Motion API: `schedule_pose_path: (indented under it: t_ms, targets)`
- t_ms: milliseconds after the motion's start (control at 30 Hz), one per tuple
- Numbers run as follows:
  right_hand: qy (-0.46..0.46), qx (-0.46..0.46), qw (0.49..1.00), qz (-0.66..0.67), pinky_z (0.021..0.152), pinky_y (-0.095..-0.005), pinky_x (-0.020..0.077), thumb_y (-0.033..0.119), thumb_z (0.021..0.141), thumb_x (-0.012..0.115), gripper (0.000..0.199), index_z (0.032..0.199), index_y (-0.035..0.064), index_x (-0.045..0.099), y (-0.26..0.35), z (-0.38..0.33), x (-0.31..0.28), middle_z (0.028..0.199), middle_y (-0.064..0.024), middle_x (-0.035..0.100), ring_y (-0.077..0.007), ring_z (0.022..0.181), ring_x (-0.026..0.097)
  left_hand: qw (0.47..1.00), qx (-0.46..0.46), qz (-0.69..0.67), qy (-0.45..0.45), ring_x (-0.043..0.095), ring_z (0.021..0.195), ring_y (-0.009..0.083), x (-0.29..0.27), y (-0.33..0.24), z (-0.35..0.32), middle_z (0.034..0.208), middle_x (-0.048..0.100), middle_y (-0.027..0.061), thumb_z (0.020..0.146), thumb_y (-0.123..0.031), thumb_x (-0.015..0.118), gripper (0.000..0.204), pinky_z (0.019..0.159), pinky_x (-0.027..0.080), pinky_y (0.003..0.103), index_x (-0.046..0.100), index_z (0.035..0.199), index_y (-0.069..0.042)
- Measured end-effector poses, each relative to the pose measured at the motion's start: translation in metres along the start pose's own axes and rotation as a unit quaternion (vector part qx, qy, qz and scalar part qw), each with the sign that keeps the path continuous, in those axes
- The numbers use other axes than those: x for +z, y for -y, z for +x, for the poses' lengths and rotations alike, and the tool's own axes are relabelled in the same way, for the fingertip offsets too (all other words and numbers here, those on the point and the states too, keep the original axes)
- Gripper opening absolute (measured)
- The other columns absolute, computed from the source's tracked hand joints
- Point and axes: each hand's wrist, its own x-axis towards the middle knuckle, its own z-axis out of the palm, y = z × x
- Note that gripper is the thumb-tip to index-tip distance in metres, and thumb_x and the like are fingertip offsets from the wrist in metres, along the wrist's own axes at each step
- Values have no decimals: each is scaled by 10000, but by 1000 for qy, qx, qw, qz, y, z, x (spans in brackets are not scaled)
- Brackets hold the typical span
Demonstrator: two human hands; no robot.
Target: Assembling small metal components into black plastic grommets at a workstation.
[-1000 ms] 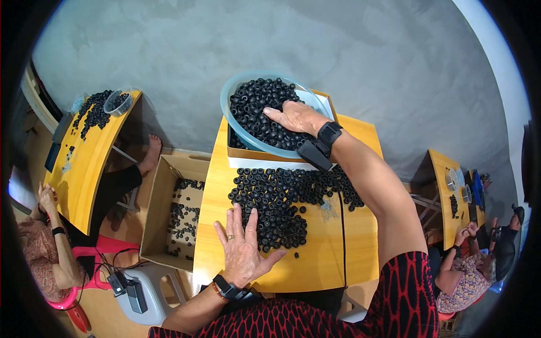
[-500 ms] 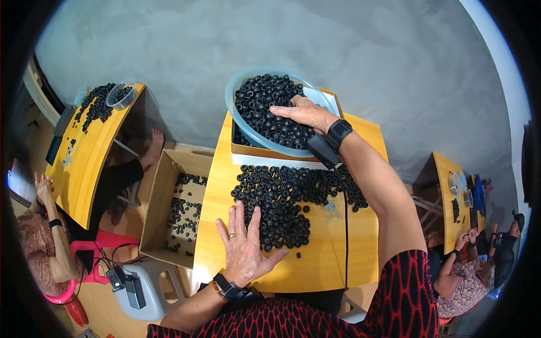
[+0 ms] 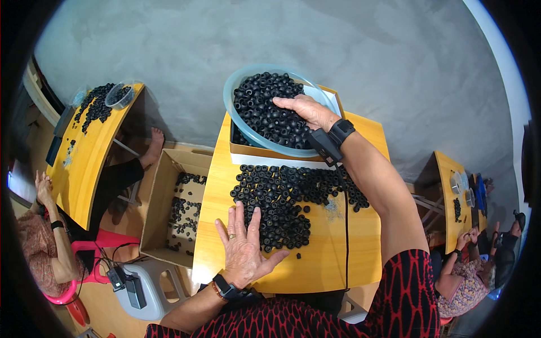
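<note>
My right hand (image 3: pixel 310 112) reaches into a translucent blue basin (image 3: pixel 230 107) heaped with small round black pieces (image 3: pixel 260 96), each with a hole. Its thumb points left across the heap, while the other fingers are hidden behind the hand and among the pieces. My left hand (image 3: pixel 243 248) lies on the yellow table (image 3: pixel 332 253), fingers spread and holding nothing. Its fingertips touch the left edge of a dense layer of the same black pieces (image 3: pixel 276 197). The basin rests tilted on a cardboard box (image 3: pixel 242 150) at the table's far side.
A thin tangle of clear bits (image 3: pixel 332 208) lies beside the black layer, and a black cable (image 3: pixel 346 248) crosses the table. On the floor at left stands an open carton (image 3: pixel 155 225) with scattered pieces, near a grey stool (image 3: pixel 149 281). People sit at tables on both sides.
My right hand has shifted slightly right within the basin, and its fingers no longer show above the pieces. The left hand stays put.
</note>
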Motion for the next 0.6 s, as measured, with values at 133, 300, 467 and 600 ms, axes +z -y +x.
schedule_pose_path:
  t_ms: [133,300,467,600]
  targets:
    - [-27,-6,999,-20,1168,-541,240,367,759,828,1013,1477,-130,314,1,1,0,1558,-311,291,-408,1468,259,1000,-5,3,5,106,1492,520,0,1,0,1609,98,347,678,-565,821,1177,1130,-20,719,252,1563,-37]
    - [-72,-63,995,4,1105,-497,373,311,777,820,857,1419,-87,416,9,-6,6,1472,-284,433,-364,1386,412,1000,0,-4,3,103,1492,522,0,0,2,1609,94,349,679,-562,820,1176,1130,-27,718,251,1561,-31]
    - [19,-18,986,164,1083,-378,421,316,827,807,630,1335,23,575,40,-55,37,1366,-145,590,-226,1231,566,1000,-6,2,2,104,1491,524,-2,0,0,1609,94,350,679,-549,824,1168,1130,-26,719,258,1557,-26]
    - [-74,-12,996,54,1170,-411,275,293,769,833,911,1483,-32,369,18,-19,26,1517,-194,419,-283,1391,393,1000,-3,-1,6,105,1491,524,-1,0,1,1609,94,349,679,-542,826,1164,1130,-25,719,260,1556,-26]
